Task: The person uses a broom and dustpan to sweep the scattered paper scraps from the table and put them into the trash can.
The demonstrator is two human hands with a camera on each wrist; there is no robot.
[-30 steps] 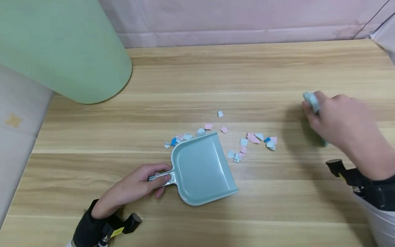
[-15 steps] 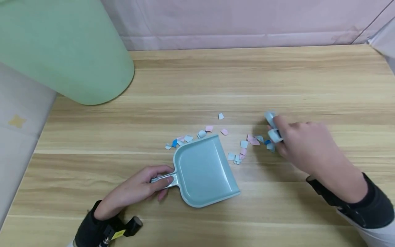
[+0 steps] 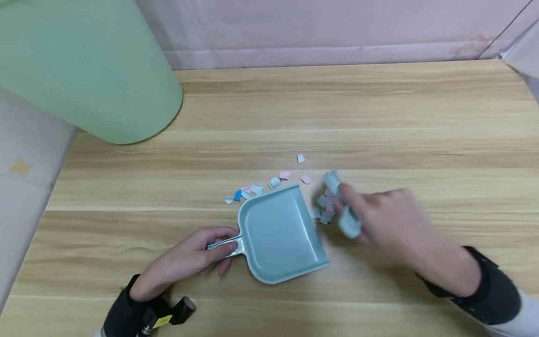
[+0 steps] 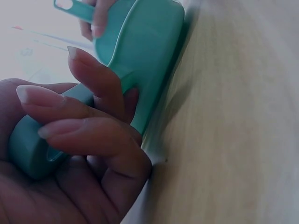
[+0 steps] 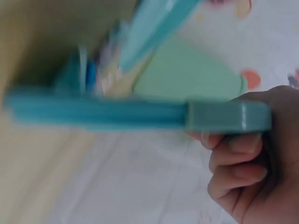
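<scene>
Two hands are working on the wooden counter (image 3: 379,117) as I am watching from the head view. I am seeing the left hand (image 3: 185,260) curling its fingers (image 4: 88,79) round the handle of the teal dustpan (image 3: 280,234), which is lying flat on the counter with its open edge facing the far side. The right hand (image 3: 389,220) is gripping a small teal brush (image 3: 343,206), fingers wrapped round its handle, and the brush is sitting just beside the dustpan's right edge, blurred. Several paper scraps (image 3: 324,208) in pink, white and blue are bunching against the brush, between it and the pan. More scraps (image 3: 252,189) are lying along the pan's far lip, with one white scrap (image 3: 301,158) sitting apart, farther back. Standing at the far left corner is a pale green bin (image 3: 84,70).
</scene>
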